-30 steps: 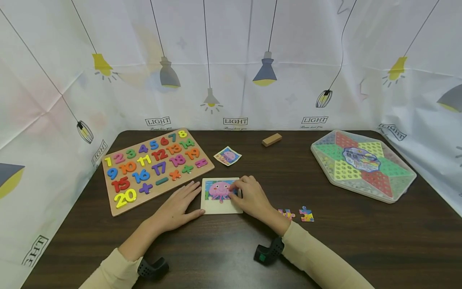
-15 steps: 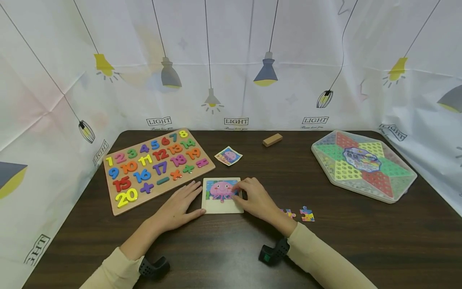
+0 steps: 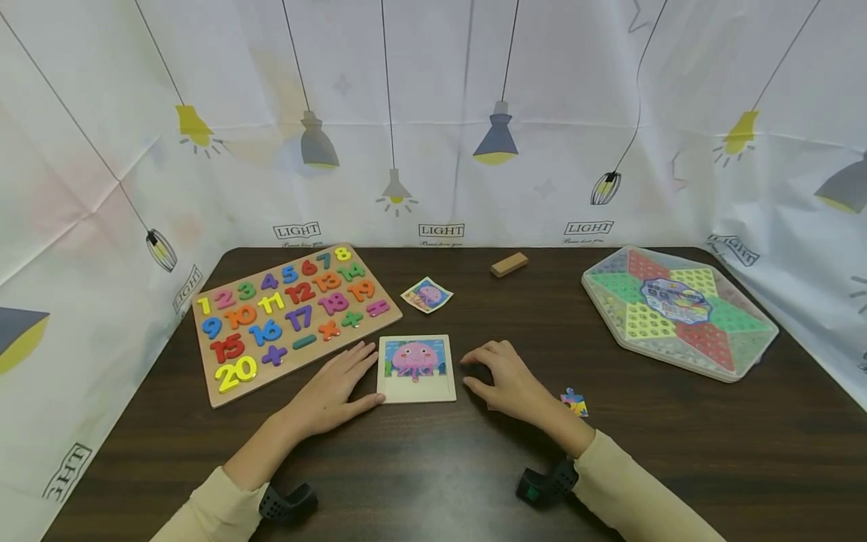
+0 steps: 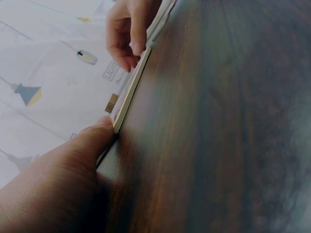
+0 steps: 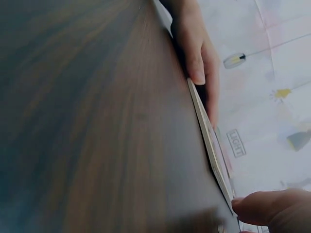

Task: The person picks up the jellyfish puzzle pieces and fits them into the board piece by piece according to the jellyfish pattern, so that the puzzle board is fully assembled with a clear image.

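Observation:
A small jigsaw board [image 3: 416, 390] with a pink octopus picture in its upper part and bare wood below lies mid-table. My left hand [image 3: 332, 395] rests flat at its left side, fingers straight, the thumb on its lower left corner; the left wrist view shows that thumb [image 4: 90, 141] against the board's edge [image 4: 133, 90]. Right of the board is my right hand [image 3: 511, 385], fingers loosely bent, thumb apart from the fingertips, nothing visible between them. A blue, yellow and pink jigsaw piece [image 3: 576, 404] lies beyond the right wrist, partly covered. Another piece is hidden behind that hand.
A wooden number board [image 3: 318, 316] lies at the left. Behind the jigsaw board are a small octopus picture card [image 3: 427, 294] and a wooden block [image 3: 509, 264]. A hexagonal game box [image 3: 680, 312] sits at the right. A printed curtain [image 3: 440, 181] encloses the table's back.
My right hand has let go of the jigsaw board's right part and moved right, off the board, covering one loose piece. The left hand has stayed in place.

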A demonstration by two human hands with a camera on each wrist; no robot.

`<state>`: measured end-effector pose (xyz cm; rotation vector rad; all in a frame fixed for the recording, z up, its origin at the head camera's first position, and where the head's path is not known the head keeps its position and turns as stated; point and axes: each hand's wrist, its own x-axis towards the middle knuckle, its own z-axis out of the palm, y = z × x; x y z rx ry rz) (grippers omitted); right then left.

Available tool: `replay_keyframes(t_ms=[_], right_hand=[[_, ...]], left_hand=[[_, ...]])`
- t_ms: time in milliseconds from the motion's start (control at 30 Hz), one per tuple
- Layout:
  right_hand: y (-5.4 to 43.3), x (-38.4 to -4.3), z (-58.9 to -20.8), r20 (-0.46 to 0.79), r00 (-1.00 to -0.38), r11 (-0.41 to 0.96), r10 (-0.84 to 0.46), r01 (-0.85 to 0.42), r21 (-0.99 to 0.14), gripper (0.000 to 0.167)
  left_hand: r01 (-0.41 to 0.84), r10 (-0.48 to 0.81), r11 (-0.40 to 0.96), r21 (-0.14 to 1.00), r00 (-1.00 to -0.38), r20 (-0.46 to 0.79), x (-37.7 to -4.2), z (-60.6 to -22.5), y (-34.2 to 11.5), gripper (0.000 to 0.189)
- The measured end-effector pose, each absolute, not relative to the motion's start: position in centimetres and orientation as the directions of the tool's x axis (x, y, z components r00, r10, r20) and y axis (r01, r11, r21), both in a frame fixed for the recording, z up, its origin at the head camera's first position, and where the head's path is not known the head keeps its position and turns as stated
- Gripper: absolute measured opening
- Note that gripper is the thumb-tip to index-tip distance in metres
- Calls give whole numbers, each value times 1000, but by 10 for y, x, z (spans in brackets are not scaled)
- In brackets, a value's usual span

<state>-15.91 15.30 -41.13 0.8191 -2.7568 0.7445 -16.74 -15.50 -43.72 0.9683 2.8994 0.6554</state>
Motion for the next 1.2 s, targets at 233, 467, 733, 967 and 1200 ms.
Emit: replay_keyframes(t_ms=[233, 467, 733, 967, 1200], right_hand=[[176, -149, -411, 290, -821, 725, -492, -571, -387, 26], [198, -141, -412, 300, -817, 732, -492, -575, -365, 25], [210, -133, -413, 295, -815, 735, -498, -578, -356, 29], [216, -127, -414, 291, -815, 734, -501, -578, -356, 30], [219, -125, -416, 319, -792, 697, -521, -610, -377, 25]], left_hand=[[577, 582, 719, 387, -805, 118, -167, -439, -155, 79], [585, 590, 717, 378, -799, 117, -167, -439, -154, 85], [586, 586, 717, 377, -800, 128, -166, -440, -155, 87], [587, 587, 720, 370, -800, 125, -167, -440, -155, 87], [594, 593, 715, 369, -795, 132, -167, -438, -155, 84]])
